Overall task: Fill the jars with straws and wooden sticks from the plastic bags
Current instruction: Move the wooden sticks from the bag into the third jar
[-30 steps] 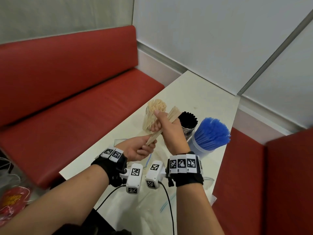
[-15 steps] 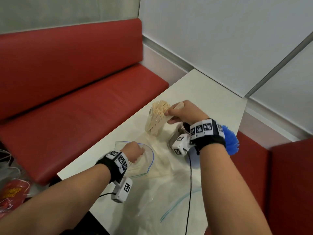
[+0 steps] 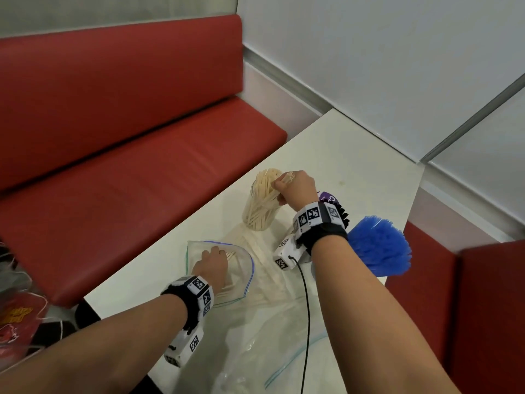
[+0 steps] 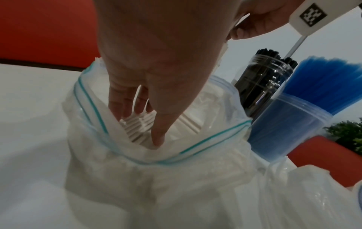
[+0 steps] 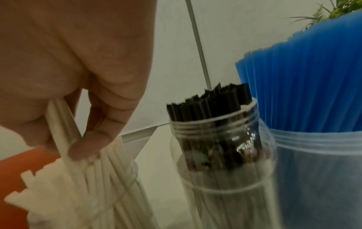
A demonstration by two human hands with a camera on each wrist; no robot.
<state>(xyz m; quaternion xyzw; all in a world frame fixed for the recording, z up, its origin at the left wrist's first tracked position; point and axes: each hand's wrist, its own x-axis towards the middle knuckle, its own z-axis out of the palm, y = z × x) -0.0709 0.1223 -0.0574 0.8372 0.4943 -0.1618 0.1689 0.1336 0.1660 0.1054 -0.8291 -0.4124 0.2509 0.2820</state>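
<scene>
Right hand [image 3: 297, 189] at the mouth of the stick jar [image 3: 260, 211]; thumb and fingers [image 5: 86, 145] pinch a few wooden sticks [image 5: 60, 124] whose lower ends stand among those already in the jar. Jar is packed, sticks leaning.

Left hand [image 3: 211, 261] reaches into the open mouth of the zip bag [image 3: 244, 268], which lies on the table [image 3: 355, 155] nearer than the jar. Fingers [image 4: 158, 124] extend downward, fairly straight, tips at loose sticks inside the bag; no grip on them is visible.

Just right of the stick jar stands a jar of black straws [image 5: 217, 139], touching or nearly touching a jar of blue straws [image 5: 313, 108]. A second bag [image 3: 284, 351], flattened, lies on the near table edge. Red bench [image 3: 127, 166] runs along the table's left side.
</scene>
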